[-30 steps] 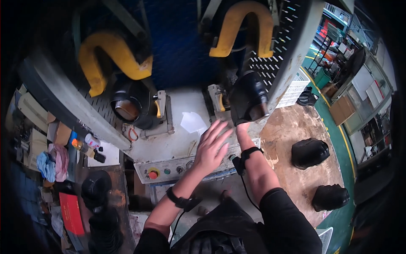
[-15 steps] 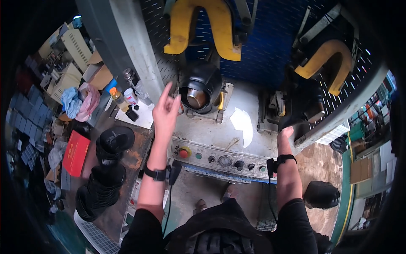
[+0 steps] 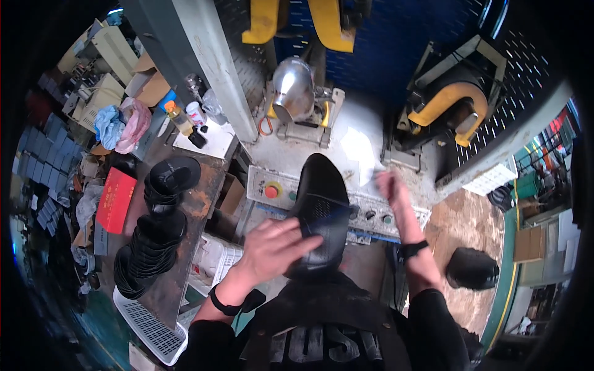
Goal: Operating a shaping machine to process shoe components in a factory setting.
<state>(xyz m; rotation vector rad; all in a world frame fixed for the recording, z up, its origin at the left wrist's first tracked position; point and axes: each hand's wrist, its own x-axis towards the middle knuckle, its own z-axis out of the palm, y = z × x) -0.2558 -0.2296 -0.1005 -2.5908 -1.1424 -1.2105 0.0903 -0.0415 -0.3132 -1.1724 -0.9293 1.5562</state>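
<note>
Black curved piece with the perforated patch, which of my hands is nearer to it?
Left. Your left hand is on the lower left side of the black curved piece; your right hand is apart, off to its right.

The black piece mid-frame looked smooth and faintly glossy; the metal form at upper centre gleamed.

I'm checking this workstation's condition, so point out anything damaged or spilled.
The left bench looks worn: a ragged orange-brown patch breaks its dark top. The perforated black shell in the left hand shows no clear damage, and I see no spill.
</note>
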